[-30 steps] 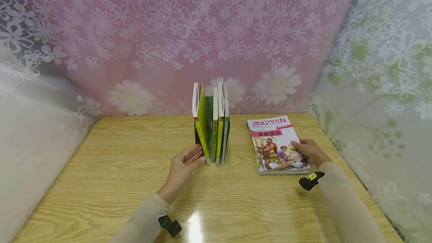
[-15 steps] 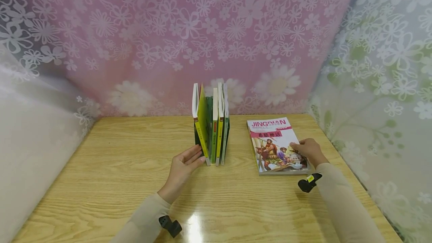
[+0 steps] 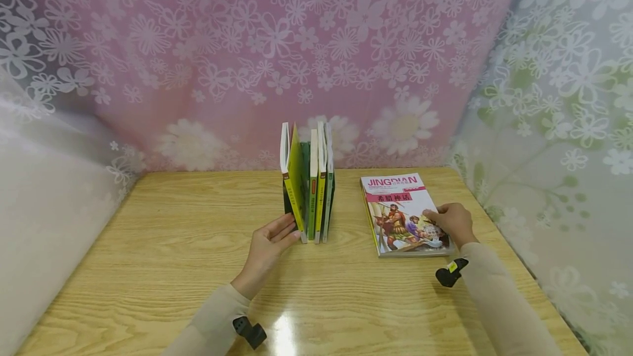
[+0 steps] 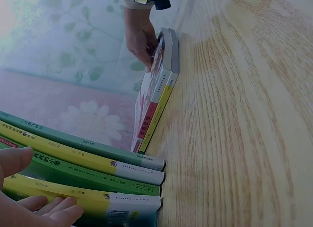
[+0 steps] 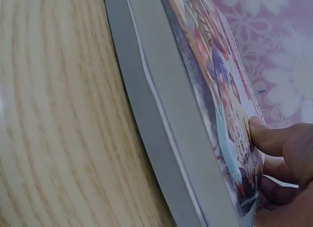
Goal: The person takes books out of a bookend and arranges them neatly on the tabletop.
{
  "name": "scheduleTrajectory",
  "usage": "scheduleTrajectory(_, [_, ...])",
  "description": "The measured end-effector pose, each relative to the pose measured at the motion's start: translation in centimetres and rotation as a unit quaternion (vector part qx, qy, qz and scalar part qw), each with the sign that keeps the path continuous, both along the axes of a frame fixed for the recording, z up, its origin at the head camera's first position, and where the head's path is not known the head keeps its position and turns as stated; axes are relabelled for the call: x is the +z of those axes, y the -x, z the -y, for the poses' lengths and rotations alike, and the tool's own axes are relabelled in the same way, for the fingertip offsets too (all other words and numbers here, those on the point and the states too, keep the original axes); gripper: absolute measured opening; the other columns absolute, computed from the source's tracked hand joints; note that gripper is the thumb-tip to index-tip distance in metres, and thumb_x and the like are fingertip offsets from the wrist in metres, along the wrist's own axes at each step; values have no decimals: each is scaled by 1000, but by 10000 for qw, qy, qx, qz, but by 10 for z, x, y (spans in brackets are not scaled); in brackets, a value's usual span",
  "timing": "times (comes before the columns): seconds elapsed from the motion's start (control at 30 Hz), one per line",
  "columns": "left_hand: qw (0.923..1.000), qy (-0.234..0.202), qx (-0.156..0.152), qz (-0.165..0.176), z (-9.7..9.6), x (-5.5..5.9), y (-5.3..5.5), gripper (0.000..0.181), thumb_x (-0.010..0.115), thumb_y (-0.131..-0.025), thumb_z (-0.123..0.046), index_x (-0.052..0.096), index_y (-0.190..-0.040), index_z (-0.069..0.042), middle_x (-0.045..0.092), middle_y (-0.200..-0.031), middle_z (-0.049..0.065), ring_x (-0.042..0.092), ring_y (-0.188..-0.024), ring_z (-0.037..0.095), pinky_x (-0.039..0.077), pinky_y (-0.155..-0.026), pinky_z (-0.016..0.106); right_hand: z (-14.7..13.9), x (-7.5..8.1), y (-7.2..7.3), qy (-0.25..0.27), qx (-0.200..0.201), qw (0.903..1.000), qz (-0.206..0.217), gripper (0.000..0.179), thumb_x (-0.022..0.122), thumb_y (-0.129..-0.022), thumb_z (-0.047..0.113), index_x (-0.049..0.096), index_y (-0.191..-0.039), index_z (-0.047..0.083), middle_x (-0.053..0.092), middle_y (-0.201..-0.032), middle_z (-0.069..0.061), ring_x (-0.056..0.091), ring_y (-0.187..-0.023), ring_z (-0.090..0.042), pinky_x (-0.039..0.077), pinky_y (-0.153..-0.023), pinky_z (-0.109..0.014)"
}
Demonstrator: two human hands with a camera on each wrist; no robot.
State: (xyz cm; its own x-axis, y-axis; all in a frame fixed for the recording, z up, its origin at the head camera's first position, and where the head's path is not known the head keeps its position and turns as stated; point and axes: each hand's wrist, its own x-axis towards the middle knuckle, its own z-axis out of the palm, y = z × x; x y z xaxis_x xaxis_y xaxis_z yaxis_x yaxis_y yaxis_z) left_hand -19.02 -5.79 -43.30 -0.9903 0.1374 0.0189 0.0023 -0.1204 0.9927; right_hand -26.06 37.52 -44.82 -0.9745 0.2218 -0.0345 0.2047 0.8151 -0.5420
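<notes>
Several upright books stand in a row in the middle of the table, spines toward me. The leftmost, a yellow-spined book [image 3: 293, 196], leans with its top to the left. My left hand [image 3: 267, 243] rests against its lower part, thumb near the spine and fingers at its left side. To the right, a white-and-pink book [image 3: 403, 216] lies flat on a yellow-spined paperback [image 4: 159, 114]. My right hand [image 3: 454, 223] pinches the upper book at its right edge, thumb on the cover [image 5: 222, 90]. Its other fingers are partly hidden behind that edge.
A dark green bookend [image 3: 288, 205] shows beside the left end of the row. The wooden table [image 3: 173, 257] meets a pink flowered curtain [image 3: 247, 70] at the back. Pale curtains hang at both sides.
The upper book's far edge has come down slightly and it lies flatter on the lower one. My right hand has shifted a little left. My left hand stays in place.
</notes>
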Motion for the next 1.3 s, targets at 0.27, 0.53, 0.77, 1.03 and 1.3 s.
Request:
scheduleTrajectory(0.27, [9999, 70, 25, -79, -1, 0, 0, 58, 68, -90, -8, 43, -141, 4, 44, -143, 21, 44, -132, 33, 48, -97, 26, 2, 2, -2, -292, 22, 9992, -270, 43, 67, -90, 38, 73, -88, -5, 67, -69, -11, 58, -64, -27, 49, -65, -47])
scheduleTrajectory(0.53, [9998, 105, 49, -137, -2, -1, 1, 57, 67, -90, -6, 42, -141, 5, 43, -144, 22, 43, -133, 34, 48, -97, 25, 5, -2, -5, -414, -100, 9982, -425, 41, 67, -90, 34, 73, -88, -7, 68, -72, -16, 59, -66, -32, 48, -67, -51])
scheduleTrajectory(0.77, [9997, 129, 81, -186, -4, -1, 4, 57, 66, -90, -4, 42, -140, 7, 43, -143, 25, 43, -132, 35, 48, -97, 25, 2, -9, -7, 119, -312, 9982, -499, 46, 67, -90, 34, 69, -107, -9, 69, -96, -25, 65, -69, -29, 53, -71, -50])
scheduleTrajectory(1.03, [9993, 330, 83, -135, -8, -4, 9, 62, 66, -91, -9, 37, -143, 6, 39, -146, 23, 40, -134, 34, 44, -102, 34, 2, -7, -13, 566, -551, 9955, -532, 45, 67, -91, 29, 65, -115, -8, 64, -111, -29, 63, -86, -35, 53, -65, -38])
scheduleTrajectory(1.3, [9994, 319, 79, -148, -12, -5, 14, 66, 65, -91, -9, 31, -146, 7, 32, -150, 25, 34, -138, 36, 34, -110, 43, 3, -6, -15, 589, -612, 9944, -631, 50, 67, -91, 30, 61, -122, -9, 63, -115, -28, 59, -100, -42, 53, -77, -48])
